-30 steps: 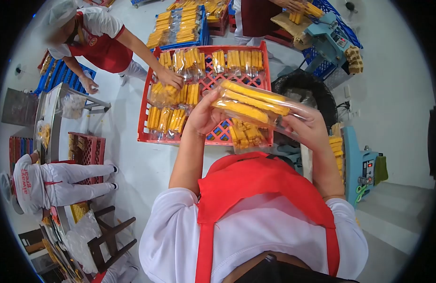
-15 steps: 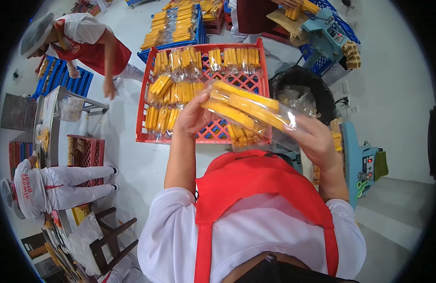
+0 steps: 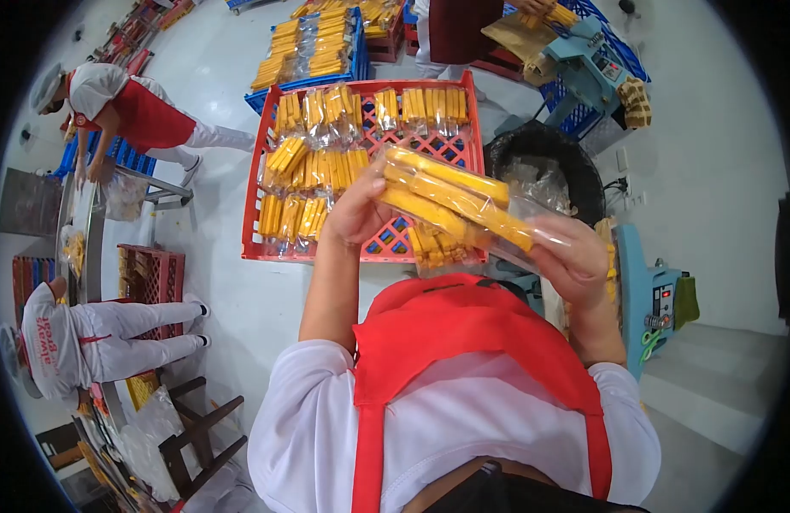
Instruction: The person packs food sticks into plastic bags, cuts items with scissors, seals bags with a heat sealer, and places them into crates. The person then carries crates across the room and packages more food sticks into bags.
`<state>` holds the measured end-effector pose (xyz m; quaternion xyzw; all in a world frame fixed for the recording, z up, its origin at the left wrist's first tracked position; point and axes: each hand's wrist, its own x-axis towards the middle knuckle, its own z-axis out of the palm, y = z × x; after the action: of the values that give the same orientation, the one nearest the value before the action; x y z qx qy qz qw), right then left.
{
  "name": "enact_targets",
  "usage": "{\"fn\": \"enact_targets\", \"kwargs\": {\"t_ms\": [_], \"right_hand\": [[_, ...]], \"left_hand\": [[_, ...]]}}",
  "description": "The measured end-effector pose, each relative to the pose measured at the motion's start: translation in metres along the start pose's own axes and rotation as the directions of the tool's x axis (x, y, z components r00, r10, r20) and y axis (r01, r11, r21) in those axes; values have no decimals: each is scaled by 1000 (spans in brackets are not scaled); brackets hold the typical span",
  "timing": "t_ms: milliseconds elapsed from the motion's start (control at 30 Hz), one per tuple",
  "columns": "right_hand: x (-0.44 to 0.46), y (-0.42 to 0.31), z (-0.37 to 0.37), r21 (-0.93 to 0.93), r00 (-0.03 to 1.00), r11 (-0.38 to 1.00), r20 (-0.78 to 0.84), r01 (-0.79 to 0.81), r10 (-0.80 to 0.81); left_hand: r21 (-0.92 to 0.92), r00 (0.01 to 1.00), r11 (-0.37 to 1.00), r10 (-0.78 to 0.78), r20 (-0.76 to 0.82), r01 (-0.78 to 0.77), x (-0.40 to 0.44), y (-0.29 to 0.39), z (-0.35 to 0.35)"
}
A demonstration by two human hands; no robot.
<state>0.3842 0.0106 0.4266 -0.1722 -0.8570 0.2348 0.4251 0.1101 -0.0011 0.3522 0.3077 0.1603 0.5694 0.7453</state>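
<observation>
Between my two hands is a clear plastic bag of yellow sticks, held at a slant over the red crate. My left hand is closed on the bag's left end, thumb on top. At the lower right end, my right hand grips the loose clear plastic. Under the bag, the red crate holds several similar bags laid in rows. One more bag of sticks lies in the crate's near right part, partly covered by the held bag.
A blue crate of bagged sticks stands beyond. Right are a black-lined bin and a light-blue machine with green scissors. One co-worker leans over a metal table at left; another person stands nearer.
Both hands keep hold of the bag, which has shifted only slightly. The co-worker at upper left has moved further left, hands now over the metal table.
</observation>
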Motion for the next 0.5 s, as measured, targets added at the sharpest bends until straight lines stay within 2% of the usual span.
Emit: {"fn": "enact_targets", "kwargs": {"t_ms": [133, 233, 333, 400, 467, 500], "right_hand": [[-3, 12, 5, -24, 999, 1000, 38, 0, 1], [-3, 10, 13, -60, 999, 998, 22, -23, 24], [0, 16, 21, -60, 997, 998, 77, -5, 9], [1, 16, 28, -89, 995, 996, 102, 28, -19], [1, 15, 34, 0, 993, 996, 84, -86, 86], [2, 15, 31, -2, 993, 996, 80, -86, 86]], "left_hand": [[119, 999, 992, 39, 30, -43, -3, -1, 1], [10, 998, 1000, 29, -53, -28, 3, -9, 3], [23, 999, 1000, 9, -48, -8, 2, -10, 12], [107, 996, 994, 14, -88, -5, 2, -14, 4], [96, 985, 995, -2, -175, 19, 2, -16, 1], [98, 985, 995, -4, -172, 21, 3, -17, 0]]}}
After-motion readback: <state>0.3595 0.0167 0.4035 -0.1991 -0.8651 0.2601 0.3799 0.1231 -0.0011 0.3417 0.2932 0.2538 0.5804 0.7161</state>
